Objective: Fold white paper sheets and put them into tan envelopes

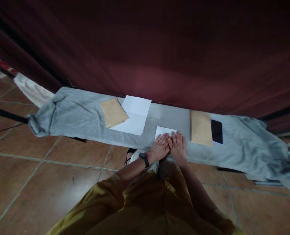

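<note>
A folded white sheet of paper (164, 129) lies at the near edge of the cloth-covered surface. Flat on its lower part rests my left hand (160, 147), fingers stretched out, with a dark band on the wrist. Right beside it, my right hand (177, 145) also presses down flat, its fingers extended over the paper's right side. The two hands touch or nearly touch at the thumbs and cover much of the sheet. Farther left, a larger white sheet (136, 119) with a crease across it lies partly under some brown envelopes (113, 112).
A stack of brown envelopes (201, 128) lies to the right, with a dark-screened phone (217, 132) against its right side. Grey cloth (86, 114) covers the narrow surface and bunches at both ends. A dark red curtain (154, 78) hangs behind; tiled floor (61, 182) shows below.
</note>
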### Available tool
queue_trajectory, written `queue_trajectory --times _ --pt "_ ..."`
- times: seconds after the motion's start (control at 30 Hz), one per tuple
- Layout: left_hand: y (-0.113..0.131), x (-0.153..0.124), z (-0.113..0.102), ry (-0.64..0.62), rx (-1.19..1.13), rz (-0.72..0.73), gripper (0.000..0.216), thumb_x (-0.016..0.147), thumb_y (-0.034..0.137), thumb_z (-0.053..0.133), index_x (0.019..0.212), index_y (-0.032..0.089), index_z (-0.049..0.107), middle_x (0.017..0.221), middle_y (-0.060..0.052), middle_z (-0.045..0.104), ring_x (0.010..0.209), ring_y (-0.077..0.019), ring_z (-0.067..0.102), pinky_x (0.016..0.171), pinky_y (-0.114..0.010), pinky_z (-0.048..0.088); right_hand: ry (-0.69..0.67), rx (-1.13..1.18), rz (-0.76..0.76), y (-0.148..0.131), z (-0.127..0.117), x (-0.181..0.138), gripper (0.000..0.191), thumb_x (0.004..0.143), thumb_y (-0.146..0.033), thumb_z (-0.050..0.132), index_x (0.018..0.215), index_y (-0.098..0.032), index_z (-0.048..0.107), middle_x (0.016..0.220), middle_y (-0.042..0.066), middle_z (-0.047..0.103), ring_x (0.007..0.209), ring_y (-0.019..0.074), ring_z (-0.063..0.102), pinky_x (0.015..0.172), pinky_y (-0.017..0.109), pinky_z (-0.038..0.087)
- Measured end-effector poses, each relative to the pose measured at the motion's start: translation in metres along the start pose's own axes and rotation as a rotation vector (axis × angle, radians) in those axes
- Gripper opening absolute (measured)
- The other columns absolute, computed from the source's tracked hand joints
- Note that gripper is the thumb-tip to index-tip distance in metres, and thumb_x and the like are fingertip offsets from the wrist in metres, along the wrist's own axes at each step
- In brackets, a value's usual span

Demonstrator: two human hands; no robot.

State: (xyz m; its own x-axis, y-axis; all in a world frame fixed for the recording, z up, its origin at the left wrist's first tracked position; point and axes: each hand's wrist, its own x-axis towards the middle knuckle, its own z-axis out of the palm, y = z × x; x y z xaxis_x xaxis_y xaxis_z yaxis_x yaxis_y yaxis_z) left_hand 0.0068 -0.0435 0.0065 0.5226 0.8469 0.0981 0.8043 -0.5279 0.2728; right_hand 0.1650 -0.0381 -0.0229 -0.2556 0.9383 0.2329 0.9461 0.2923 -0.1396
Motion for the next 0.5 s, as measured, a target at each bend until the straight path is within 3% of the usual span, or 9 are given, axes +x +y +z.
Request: queue_trajectory --times 0.13,0.33,0.5 --pt "-0.001 0.017 0.005 -0.01 -0.029 -0.12 0.055 0.104 0.028 0.024 0.154 0.01 0.038 0.163 -0.011 0.036 0.154 -0.0193 0.024 0.128 -0.043 0.017 -0.021 -0.006 0.058 -0.002 0.004 0.001 0.064 0.1 -0.019 0.039 0.162 -0.017 0.024 0.169 0.014 0.018 0.156 0.0315 0.014 0.124 0.054 0.019" --pt "-0.011 0.046 0.005 -0.029 0.003 -0.106 0.057 0.106 0.039 0.024 0.156 0.015 0.036 0.165 -0.008 0.033 0.155 -0.0197 0.021 0.128 -0.045 0.014 0.083 0.001 0.086 -0.004 0.009 0.002 0.063 0.099 -0.018 0.033 0.161 -0.008 0.022 0.164 0.023 0.028 0.152 0.0344 0.025 0.121 0.057 0.024" --pt "-0.019 0.047 0.0 -0.005 0.055 -0.151 0.067 0.105 0.052 0.023 0.157 0.012 0.034 0.166 -0.01 0.03 0.156 -0.0209 0.019 0.129 -0.043 0.013 0.065 -0.025 0.094 -0.006 0.007 0.005 0.06 0.1 -0.02 0.034 0.158 -0.005 0.029 0.163 0.024 0.03 0.15 0.034 0.03 0.12 0.056 0.027"
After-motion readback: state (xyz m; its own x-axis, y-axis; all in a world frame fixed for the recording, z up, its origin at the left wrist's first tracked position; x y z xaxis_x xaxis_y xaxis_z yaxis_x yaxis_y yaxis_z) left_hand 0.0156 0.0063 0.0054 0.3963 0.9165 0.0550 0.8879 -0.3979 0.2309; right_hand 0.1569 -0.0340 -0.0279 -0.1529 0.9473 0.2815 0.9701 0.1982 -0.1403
